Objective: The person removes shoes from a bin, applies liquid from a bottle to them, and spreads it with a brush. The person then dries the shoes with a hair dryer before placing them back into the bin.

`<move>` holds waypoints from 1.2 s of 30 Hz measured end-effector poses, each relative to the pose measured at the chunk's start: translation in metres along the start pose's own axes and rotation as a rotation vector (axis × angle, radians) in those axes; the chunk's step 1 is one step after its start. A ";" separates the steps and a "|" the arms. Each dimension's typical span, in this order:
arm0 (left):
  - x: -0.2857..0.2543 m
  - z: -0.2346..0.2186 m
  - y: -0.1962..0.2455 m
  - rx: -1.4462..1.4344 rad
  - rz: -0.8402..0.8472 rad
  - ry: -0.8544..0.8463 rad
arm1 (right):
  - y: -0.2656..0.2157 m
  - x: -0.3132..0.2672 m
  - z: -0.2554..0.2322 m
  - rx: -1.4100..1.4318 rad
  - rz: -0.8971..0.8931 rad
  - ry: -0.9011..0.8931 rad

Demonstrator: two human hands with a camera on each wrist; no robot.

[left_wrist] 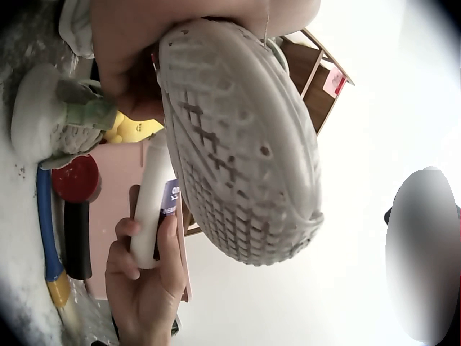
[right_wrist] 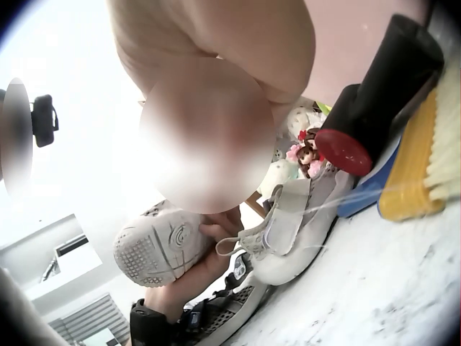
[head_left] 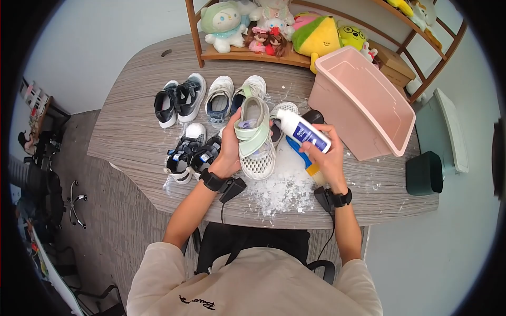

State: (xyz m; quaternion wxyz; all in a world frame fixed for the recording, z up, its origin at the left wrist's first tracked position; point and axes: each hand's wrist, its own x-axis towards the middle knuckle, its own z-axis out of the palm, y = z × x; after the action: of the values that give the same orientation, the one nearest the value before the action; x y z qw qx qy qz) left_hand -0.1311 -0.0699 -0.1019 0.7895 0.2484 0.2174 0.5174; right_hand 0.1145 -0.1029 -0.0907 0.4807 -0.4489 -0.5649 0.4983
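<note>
Mint-and-white shoe (head_left: pixel 257 138) is held up over the wood-grain surface (head_left: pixel 129 118), its perforated white toe toward the person and its opening toward the shelf (head_left: pixel 253 57). The left hand (head_left: pixel 230 150) grips it by the side, fingers curled round the shoe; the right wrist view shows its dotted tread. The right hand (head_left: pixel 326 158) holds a white bottle (head_left: pixel 304 131) with a blue label, fingers and thumb closed to the bottle's width. The bottle is tilted, its narrow end pointing toward the shoe. Below the hands, white residue (head_left: pixel 284 192) is scattered over the surface, with smaller flecks farther out. A brush (head_left: pixel 301 152) with a blue and yellow handle and pale bristles lies near the right hand, and just beside it is a black object (right_wrist: pixel 382 94) with a round red end. Another shoe (head_left: pixel 284 109) lies partly hidden behind the bottle. To the left stand a dark pair with white soles (head_left: pixel 181 100), a white-and-blue pair (head_left: pixel 220 100) and a black strapped pair (head_left: pixel 185 152), the last partly covered by the left hand. At the right, a pink bin (head_left: pixel 363 105) stands tilted, with a dark green container (head_left: pixel 424 174) farther right. Plush toys (head_left: pixel 224 26) and small dolls (head_left: pixel 266 42) sit on the shelf behind.
</note>
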 end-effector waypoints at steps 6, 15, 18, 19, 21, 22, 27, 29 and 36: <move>-0.005 0.007 0.003 0.100 -0.082 0.004 | 0.011 0.003 -0.004 0.088 -0.126 0.231; -0.004 -0.002 0.002 0.066 -0.103 0.003 | 0.014 0.003 -0.007 0.270 -0.095 0.129; 0.000 -0.001 0.001 0.041 -0.047 0.009 | 0.010 0.001 -0.006 0.283 -0.074 0.067; 0.000 -0.001 0.001 0.015 -0.007 0.035 | 0.011 0.000 -0.006 0.260 -0.070 0.045; -0.001 -0.004 0.001 -0.020 -0.015 0.002 | 0.011 -0.002 -0.007 0.243 -0.061 0.007; -0.001 -0.005 0.002 -0.052 -0.018 -0.039 | 0.012 -0.002 -0.008 0.242 -0.059 0.010; -0.001 -0.005 0.001 -0.057 -0.016 -0.037 | 0.010 -0.001 -0.016 0.234 -0.066 -0.064; -0.001 -0.003 0.002 -0.050 0.001 -0.002 | 0.008 -0.003 -0.016 0.255 -0.057 -0.063; -0.001 -0.005 0.002 -0.017 0.050 0.067 | 0.020 -0.001 -0.031 0.352 0.048 -0.179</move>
State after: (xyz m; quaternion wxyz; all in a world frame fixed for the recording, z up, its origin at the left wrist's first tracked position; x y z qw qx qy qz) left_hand -0.1361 -0.0688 -0.1047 0.7706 0.2297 0.2331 0.5469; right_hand 0.1458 -0.0981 -0.1098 0.4878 -0.3250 -0.4986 0.6387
